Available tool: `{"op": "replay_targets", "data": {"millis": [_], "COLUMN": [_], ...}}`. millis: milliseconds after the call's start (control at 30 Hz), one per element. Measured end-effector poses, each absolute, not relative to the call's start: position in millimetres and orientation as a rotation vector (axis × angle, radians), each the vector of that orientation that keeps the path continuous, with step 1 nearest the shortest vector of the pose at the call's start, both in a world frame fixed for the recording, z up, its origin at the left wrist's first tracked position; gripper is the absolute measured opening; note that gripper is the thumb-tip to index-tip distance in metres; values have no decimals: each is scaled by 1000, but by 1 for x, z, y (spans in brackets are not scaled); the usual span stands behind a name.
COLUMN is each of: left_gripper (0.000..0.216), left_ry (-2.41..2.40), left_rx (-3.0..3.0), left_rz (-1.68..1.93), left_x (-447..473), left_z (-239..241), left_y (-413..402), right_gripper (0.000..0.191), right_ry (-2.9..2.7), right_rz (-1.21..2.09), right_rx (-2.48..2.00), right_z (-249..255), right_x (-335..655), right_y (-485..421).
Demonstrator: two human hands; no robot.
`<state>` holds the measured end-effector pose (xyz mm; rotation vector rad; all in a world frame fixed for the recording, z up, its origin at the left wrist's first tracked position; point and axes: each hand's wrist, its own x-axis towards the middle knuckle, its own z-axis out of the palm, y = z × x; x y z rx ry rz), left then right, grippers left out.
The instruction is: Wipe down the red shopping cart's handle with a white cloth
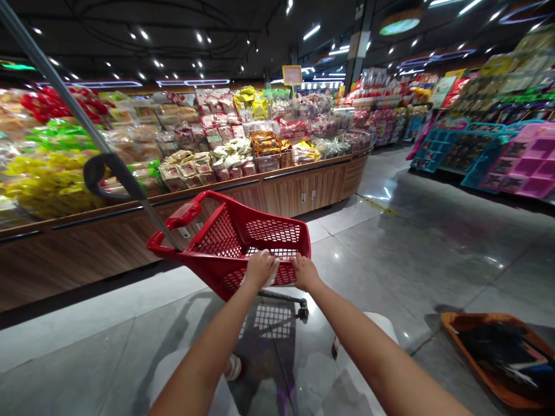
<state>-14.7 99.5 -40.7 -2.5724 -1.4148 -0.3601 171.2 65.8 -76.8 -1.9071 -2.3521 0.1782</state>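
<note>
A red plastic shopping cart (229, 267) with lattice walls stands in front of me, its basket bare inside where I can see. My left hand (259, 270) is closed around a crumpled white cloth or tissue (273, 274), pressed against the near rim. Just to the right, my right hand (305, 273) grips the same rim near the cart's right corner, fingers curled over the edge. A grey pole (65, 86) with a dark loop grip (115, 173) slants up from the cart's left end. Beneath the basket, a caster wheel (302, 311) shows.
Behind the cart runs a wood-panelled display counter (286, 196) heaped with packaged snacks. An orange-brown tray (477, 370) holding dark items lies on the floor at lower right. Blue and pink display racks (520, 159) stand farther right. Grey tiles (416, 248) cover the floor.
</note>
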Motion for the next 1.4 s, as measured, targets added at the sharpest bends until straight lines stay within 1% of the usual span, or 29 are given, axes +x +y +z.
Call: {"op": "replay_targets", "data": {"millis": [100, 200, 300, 500, 633, 733, 833, 933, 1033, 1133, 1300, 1400], "left_gripper": [32, 31, 29, 29, 27, 28, 32, 33, 33, 31, 31, 29], "left_ry": [-1440, -1525, -1647, -1708, -1650, -1499, -1402, -1398, -1483, -1646, -1744, -1752], "left_rx": [-2441, -2328, -2267, -2398, -2475, -2559, -2538, -2425, -2312, -2253, -2363, -2407], "left_rz": [-368, -380, -445, -472, -493, -420, -331, -344, -374, -454, -530, -513], "left_x": [-76, -96, -67, 23, 43, 21, -32, -91, -117, -95, 1, 42], "left_z": [-30, -31, -41, -59, -61, -55, -42, -29, -24, -31, -56, -64], "left_y": [110, 110, 105, 92, 85, 88, 98, 106, 105, 100, 87, 80], "right_gripper": [81, 84, 86, 88, 85, 82, 81, 78, 75, 70, 66, 60], "right_ry": [-2340, -2337, -2344, -2370, -2366, -2407, -2426, -2414, -2394, -2366, -2329, -2314], "right_rz": [180, 171, 137, 117, 108, 110, 114, 121, 124, 118, 102, 104], "right_rx": [-1907, -1925, -1944, -2014, -2006, -1923, -1868, -1830, -1807, -1800, -1825, -1827], "right_z": [-78, -79, -78, -76, -79, -83, -85, -86, -85, -83, -81, -82], "right_x": [171, 168, 164, 159, 162, 168, 173, 174, 173, 170, 166, 166], "right_y": [68, 69, 70, 71, 70, 70, 70, 71, 71, 70, 68, 67]}}
